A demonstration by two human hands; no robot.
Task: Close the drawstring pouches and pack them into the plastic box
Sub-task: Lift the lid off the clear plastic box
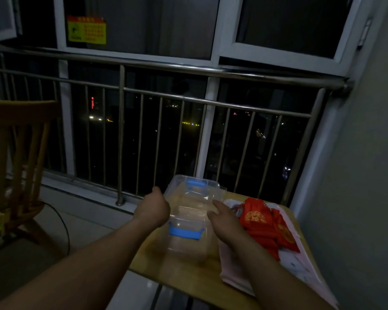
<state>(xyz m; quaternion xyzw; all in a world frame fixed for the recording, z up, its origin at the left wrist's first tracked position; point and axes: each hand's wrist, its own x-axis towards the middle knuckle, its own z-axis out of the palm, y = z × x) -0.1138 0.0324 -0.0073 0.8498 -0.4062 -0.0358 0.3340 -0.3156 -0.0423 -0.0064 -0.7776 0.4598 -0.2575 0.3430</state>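
Box, clear plastic w/ blue latches, on table btwn hands. L hand at left wall, grip can't tell; R hand fingers loose, touching right wall. Red gold-print pouches piled right.

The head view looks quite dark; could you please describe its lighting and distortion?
Head view: dim overall; the clear plastic box blends into the table, only its blue latches showing; red pouches stay vivid; the railing bows from wide-angle distortion.
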